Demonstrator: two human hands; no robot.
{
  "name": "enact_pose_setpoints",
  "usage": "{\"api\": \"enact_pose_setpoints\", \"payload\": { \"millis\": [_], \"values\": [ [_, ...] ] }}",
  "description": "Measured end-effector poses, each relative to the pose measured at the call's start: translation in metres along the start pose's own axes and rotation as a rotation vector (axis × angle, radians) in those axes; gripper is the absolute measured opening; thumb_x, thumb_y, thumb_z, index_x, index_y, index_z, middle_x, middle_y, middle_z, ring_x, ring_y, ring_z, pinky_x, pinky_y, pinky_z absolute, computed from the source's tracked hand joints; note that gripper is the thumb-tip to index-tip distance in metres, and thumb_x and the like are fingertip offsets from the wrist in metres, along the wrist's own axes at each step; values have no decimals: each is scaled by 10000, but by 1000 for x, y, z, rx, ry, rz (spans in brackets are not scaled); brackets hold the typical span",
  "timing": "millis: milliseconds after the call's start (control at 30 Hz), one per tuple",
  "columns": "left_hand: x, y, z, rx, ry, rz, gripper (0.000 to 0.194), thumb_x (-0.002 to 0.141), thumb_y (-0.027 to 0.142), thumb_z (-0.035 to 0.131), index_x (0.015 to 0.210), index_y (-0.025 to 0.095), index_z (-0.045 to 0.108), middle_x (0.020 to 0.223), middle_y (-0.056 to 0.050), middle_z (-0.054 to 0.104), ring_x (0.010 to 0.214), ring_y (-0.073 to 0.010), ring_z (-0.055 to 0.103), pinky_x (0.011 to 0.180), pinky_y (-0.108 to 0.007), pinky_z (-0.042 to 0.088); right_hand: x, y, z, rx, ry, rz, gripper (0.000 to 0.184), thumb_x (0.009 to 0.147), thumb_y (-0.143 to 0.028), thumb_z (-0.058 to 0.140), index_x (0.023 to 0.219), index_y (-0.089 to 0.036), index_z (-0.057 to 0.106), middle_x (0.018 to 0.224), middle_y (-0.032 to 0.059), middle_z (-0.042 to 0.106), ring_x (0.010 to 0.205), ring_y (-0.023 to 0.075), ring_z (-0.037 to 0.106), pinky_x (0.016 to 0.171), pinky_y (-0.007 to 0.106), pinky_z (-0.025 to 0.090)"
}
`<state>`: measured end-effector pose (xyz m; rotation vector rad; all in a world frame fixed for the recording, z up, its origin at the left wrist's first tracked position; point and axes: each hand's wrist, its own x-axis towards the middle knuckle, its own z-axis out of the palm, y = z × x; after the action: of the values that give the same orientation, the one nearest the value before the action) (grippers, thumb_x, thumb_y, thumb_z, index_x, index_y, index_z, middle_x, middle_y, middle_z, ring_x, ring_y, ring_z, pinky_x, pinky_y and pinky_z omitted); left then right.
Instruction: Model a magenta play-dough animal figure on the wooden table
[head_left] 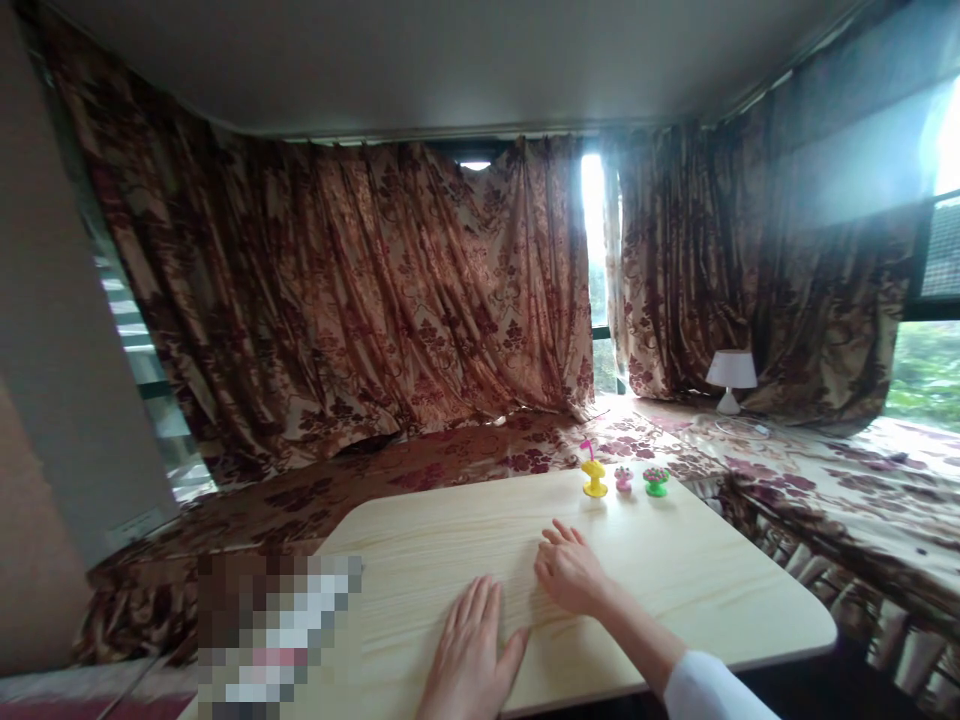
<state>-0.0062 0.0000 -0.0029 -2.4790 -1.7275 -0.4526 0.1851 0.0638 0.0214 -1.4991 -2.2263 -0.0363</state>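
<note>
Bare R hand, wht slv

On my feed the surface reads as pale wood grain, smooth with a soft satin sheen. The yellow mushroom-shaped toy, its pink neighbour and the green mushroom-shaped toy look to me like smooth plastic. I see heavy patterned cloth, faintly lustrous along its folds, in the curtains, and floral fabric in the ledge cover. The lampshade looks matt, the sleeve is plain cloth, and the ceiling seems smooth and matt
</note>
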Motion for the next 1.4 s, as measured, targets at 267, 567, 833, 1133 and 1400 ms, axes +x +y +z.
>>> {"api": "enact_pose_setpoints", "payload": {
  "millis": [267, 567, 833, 1133, 1400],
  "values": [
    [-2, 2, -1, -35, 8, -12, 679, 869, 585, 251, 1377, 146, 354, 1462, -108, 311, 1350, -242, 259, 1105, -415, 224, -93, 34, -29, 15, 7, -22, 459, 948, -311, 291, 1377, -171, 372, 1431, 80, 370, 1328, 216, 306, 1084, 406, 277],
    [0, 5, -6, -23, -3, -3, 718, 866, 612, 212, 1367, 121, 368, 1449, -132, 328, 1343, -261, 272, 1096, -437, 239, -84, -25, -9, 155, -11, -191, 455, 836, -149, 434, 1282, -203, 511, 1383, 41, 451, 1328, 234, 301, 1096, 415, 252],
    [2, 0, -1, 21, -21, -1, 721, 860, 609, 230, 1369, 117, 367, 1451, -114, 326, 1341, -256, 279, 1098, -415, 253, -18, 16, -23, 189, 64, 39, 365, 932, -278, 336, 1054, -154, 658, 1105, 105, 661, 1230, 284, 445, 1010, 470, 349],
    [-2, 6, -7, -29, 12, -2, 704, 871, 596, 224, 1376, 122, 352, 1455, -125, 327, 1344, -252, 271, 1105, -421, 225, -121, 11, -35, 263, 52, -214, 398, 955, -244, 303, 1323, -174, 439, 1405, 57, 419, 1354, 160, 239, 1087, 336, 291],
    [-1, 3, -1, -13, 15, 10, 700, 870, 605, 215, 1374, 140, 358, 1453, -115, 333, 1345, -254, 271, 1099, -422, 228, -57, -34, -16, 55, 52, -114, 326, 880, -140, 394, 1117, -130, 619, 1201, 120, 593, 1305, 251, 323, 1092, 403, 225]
  ]
}}
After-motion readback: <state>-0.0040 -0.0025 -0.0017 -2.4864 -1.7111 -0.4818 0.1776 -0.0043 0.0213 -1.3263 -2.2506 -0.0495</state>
